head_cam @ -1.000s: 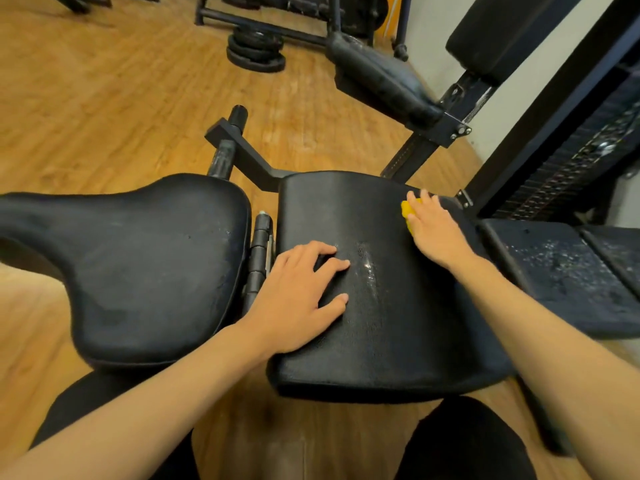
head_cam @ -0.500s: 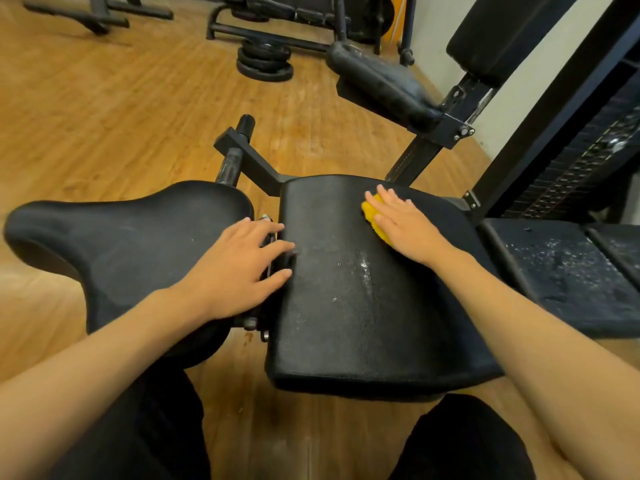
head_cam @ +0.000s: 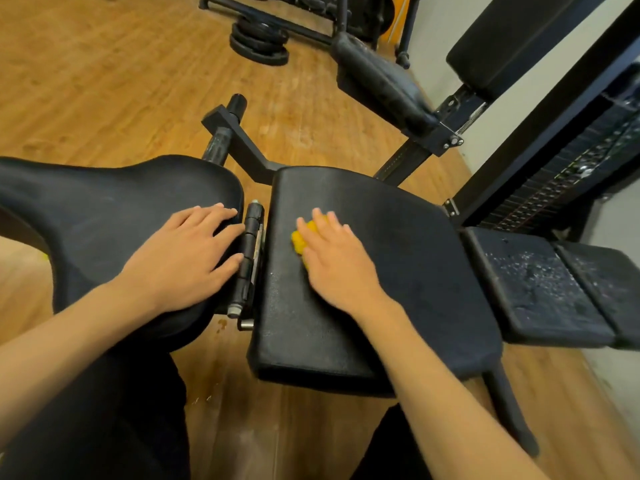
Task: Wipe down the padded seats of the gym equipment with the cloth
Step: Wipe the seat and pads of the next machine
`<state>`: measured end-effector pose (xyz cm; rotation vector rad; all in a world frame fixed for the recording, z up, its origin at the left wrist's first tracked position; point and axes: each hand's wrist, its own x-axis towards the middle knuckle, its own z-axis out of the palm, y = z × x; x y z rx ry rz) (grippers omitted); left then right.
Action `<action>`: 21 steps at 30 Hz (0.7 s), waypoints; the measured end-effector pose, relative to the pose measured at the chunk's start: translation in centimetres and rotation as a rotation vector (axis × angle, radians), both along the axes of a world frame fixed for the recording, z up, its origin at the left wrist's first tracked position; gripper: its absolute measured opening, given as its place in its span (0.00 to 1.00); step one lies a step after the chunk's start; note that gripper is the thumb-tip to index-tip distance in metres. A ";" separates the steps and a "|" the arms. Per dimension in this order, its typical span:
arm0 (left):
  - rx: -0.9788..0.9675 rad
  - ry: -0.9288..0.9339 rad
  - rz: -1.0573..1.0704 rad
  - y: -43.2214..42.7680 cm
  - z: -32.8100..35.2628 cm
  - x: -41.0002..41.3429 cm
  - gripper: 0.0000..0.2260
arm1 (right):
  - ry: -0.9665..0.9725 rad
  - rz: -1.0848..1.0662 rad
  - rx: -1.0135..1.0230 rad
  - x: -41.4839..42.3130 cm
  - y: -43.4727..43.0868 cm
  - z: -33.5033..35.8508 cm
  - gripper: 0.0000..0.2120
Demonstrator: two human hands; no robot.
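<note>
A wide black padded seat [head_cam: 398, 271] fills the middle of the view. My right hand [head_cam: 339, 261] lies flat on its left part and presses a small yellow cloth [head_cam: 299, 239] against the pad; most of the cloth is hidden under the fingers. To the left sits a second black pad [head_cam: 86, 216] with a narrow neck. My left hand [head_cam: 183, 258] rests on that pad's right edge, fingers straight and spread, tips beside the metal hinge [head_cam: 249, 258] between the two pads.
Two worn black pads [head_cam: 540, 282] speckled white lie to the right. A black backrest pad [head_cam: 377, 77] on a steel bracket rises behind the seat, with a weight stack frame [head_cam: 554, 150] at right. Weight plates [head_cam: 259, 43] lie on the wooden floor [head_cam: 104, 81].
My right hand has swept the yellow cloth leftward across the seat, from its far right edge to its left part. My left hand moved off the seat onto the left pad.
</note>
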<state>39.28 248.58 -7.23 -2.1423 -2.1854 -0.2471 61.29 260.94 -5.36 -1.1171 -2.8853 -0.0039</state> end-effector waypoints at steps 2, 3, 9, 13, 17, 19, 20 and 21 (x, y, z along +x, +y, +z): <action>0.003 0.015 -0.001 0.0 0.0 0.0 0.31 | -0.039 0.097 -0.032 -1.7 -3.1 -0.3 0.25; 0.002 0.027 0.000 -0.1 0.1 0.1 0.31 | -0.045 0.147 -0.040 -1.7 -4.1 -0.4 0.25; -0.007 0.059 -0.005 0.3 0.3 0.2 0.31 | 0.047 0.103 -0.195 7.9 -0.4 0.1 0.25; 0.002 0.054 0.006 0.7 0.1 0.3 0.31 | 0.041 -0.321 -0.209 17.7 7.2 -0.2 0.24; 0.029 0.040 0.009 0.6 0.0 0.4 0.30 | 0.076 -0.603 -0.189 17.3 8.3 -0.5 0.25; 0.043 0.032 0.011 0.5 0.1 0.4 0.29 | 0.078 -0.507 -0.146 12.1 4.3 -0.3 0.24; 0.045 0.031 0.010 0.5 0.1 0.4 0.29 | 0.080 -0.376 -0.090 9.2 1.3 0.0 0.23; 0.043 0.032 0.009 0.4 0.1 0.4 0.29 | 0.075 -0.238 -0.030 6.6 -1.6 -0.2 0.22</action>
